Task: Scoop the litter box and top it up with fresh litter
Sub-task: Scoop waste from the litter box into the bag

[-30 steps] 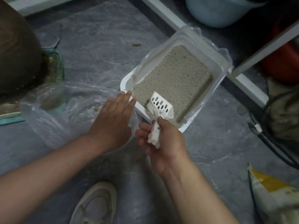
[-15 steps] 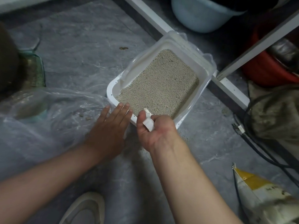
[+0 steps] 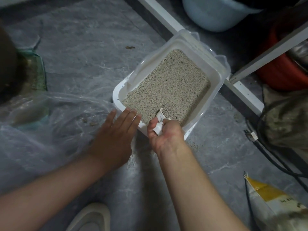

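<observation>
Head cam | right hand (image 3: 165,134) fisted round the white scoop (image 3: 160,121), blade dug into the litter at the litter box (image 3: 119,90) near edge | left hand (image 3: 115,135) flat, fingers spread, bracing the rim | scooping underway, yellow litter bag (image 3: 273,195) untouched, top-up not started imo

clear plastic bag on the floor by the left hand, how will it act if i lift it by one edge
The clear plastic bag looks thin and crumpled, so it will probably go limp and sag. It holds only a few brown bits, so it is likely light. The film looks glossy, so it may slip under the flat left hand unless the fingers pinch it.
</observation>
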{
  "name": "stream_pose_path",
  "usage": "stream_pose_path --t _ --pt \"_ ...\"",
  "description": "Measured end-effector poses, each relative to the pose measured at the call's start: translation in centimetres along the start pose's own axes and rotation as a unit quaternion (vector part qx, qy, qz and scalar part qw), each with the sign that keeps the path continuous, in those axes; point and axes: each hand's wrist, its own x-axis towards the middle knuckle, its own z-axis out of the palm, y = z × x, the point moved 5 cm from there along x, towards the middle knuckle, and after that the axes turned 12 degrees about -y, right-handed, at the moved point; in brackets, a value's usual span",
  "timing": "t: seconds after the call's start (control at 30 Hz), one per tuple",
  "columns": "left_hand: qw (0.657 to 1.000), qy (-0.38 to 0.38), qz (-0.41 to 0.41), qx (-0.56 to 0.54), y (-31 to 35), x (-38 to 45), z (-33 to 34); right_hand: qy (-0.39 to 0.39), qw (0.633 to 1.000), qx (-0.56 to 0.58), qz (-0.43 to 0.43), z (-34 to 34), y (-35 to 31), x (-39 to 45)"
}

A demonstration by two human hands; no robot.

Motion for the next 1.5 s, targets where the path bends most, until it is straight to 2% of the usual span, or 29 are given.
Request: stream_pose_path --t 0.7,0.87,0.97,1.2,1.33,1.5 --pt "0.998 0.039 0.036 -0.025 -0.6 -0.1 -0.1 -0.022 0.996 -0.063 -0.063 2.6 -9.0 8.8" --pt "0.998 0.043 0.041 -0.029 -0.7 0.1 -0.1 0.0 0.99 -0.138 -0.031 2.5 -11.4 11.0" --pt "0.997 0.041 0.046 -0.037 -0.7 0.0 0.1 0.005 0.99 -0.14 -0.023 2.8 -12.4 12.0" --pt "0.997 0.033 0.047 -0.053 -0.9 -0.1 0.0 0.008 0.986 -0.127 -0.107 3.0 -12.3 13.1" --pt "0.997 0.037 0.049 -0.052 -0.8 -0.1 0.0 0.011 0.986 -0.1 -0.136 2.5 -10.5 11.2" --pt "0.997 0.043 0.048 -0.042 -0.6 -0.1 0.1 -0.014 0.98 -0.122 -0.154 0.9 -7.0 8.0"
